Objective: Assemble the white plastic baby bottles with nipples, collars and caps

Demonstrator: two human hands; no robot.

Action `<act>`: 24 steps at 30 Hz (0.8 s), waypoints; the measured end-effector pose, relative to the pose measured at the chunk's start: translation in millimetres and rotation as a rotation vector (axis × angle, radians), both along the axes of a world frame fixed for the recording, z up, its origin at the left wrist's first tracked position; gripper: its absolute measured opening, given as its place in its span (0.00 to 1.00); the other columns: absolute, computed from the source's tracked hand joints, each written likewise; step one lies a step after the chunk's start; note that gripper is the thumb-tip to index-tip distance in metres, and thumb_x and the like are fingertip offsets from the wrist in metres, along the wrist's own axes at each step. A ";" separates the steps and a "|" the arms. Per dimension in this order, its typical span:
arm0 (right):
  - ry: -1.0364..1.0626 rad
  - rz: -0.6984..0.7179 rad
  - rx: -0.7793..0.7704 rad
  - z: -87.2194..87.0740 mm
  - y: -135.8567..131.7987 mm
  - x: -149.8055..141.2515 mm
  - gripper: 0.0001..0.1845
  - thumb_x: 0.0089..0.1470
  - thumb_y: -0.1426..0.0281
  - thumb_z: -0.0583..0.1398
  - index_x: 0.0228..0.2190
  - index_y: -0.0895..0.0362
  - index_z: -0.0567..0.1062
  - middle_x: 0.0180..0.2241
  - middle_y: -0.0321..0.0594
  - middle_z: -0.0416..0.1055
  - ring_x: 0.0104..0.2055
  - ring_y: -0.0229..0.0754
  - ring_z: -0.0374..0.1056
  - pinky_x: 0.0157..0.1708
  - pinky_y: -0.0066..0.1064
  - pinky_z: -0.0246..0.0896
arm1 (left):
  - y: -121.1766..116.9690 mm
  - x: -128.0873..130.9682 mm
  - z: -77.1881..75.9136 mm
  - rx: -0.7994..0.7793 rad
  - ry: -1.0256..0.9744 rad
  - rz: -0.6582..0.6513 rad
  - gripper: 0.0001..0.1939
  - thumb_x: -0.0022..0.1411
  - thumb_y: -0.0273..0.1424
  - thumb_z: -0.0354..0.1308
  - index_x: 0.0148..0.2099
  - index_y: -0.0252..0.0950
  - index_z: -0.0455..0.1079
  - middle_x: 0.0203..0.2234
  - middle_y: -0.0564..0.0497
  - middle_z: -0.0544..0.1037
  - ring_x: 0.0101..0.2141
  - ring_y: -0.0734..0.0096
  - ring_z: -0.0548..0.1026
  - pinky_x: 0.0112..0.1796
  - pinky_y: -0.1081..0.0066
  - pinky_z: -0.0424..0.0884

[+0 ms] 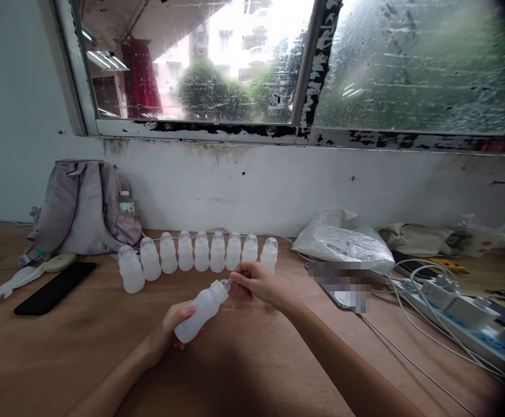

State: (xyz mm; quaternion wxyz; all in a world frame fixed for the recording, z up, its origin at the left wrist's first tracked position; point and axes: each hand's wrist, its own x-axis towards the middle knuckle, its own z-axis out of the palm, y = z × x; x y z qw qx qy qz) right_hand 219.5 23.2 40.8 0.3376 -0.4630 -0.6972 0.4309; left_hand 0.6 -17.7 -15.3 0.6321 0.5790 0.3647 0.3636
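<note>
My left hand (175, 325) is wrapped round the base of a small white plastic bottle (202, 308), held tilted above the wooden table (244, 370), neck pointing up and right. My right hand (256, 284) pinches the clear cap (225, 284) at the bottle's neck with closed fingertips. Behind my hands, a curved row of several identical white bottles with clear caps (194, 255) stands upright near the wall.
A grey backpack (83, 208) leans on the wall at left, with a black phone (55, 288) and a white cloth in front. At right lie a white plastic bag (343, 240), a power strip (461, 313) and white cables.
</note>
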 end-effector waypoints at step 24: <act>-0.790 -0.241 0.342 -18.4 12.8 12.5 0.05 0.47 0.74 0.52 0.26 0.57 0.68 0.27 0.39 0.69 0.29 0.38 0.63 0.24 0.25 0.46 | 20.0 -61.6 -1.6 0.602 0.611 0.799 0.21 0.48 0.46 0.55 0.39 0.36 0.64 0.37 0.48 0.68 0.38 0.61 0.69 0.38 0.65 0.66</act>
